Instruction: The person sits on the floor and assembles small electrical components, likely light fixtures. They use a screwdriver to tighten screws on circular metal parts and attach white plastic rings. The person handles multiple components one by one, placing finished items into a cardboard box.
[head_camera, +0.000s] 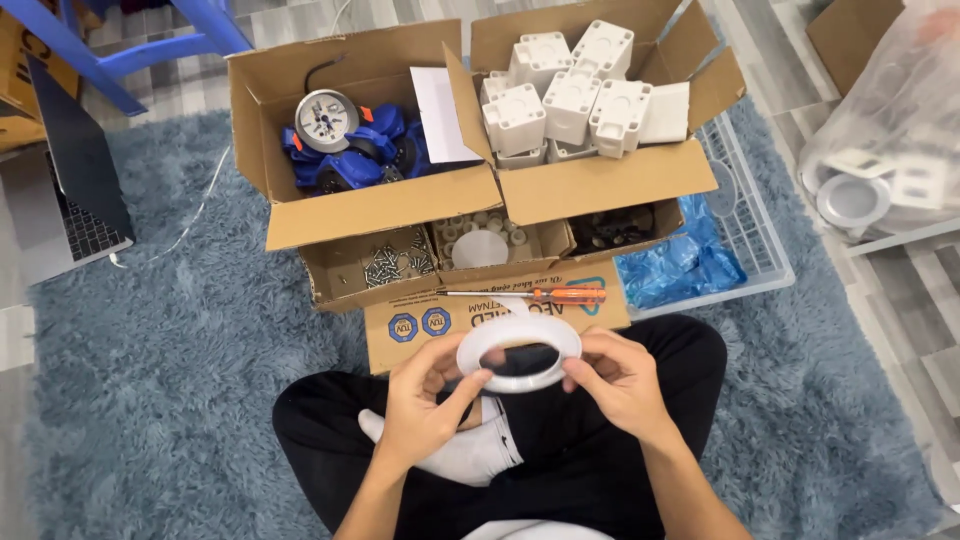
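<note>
While both hands, left and right, pinch a white ring over the lap, a screwdriver lies on the cardboard box edge; ring's centre blurry.

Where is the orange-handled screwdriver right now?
In the head view the screwdriver lies on the cardboard flap just beyond the white ring held in both hands, in front of the small box of screws.

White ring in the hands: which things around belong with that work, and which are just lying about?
In use or at hand:
white ring, held by left hand and right hand
orange-handled screwdriver
box of screws
white square housings

Lying about:
laptop
blue chair
blue plastic bag
</note>
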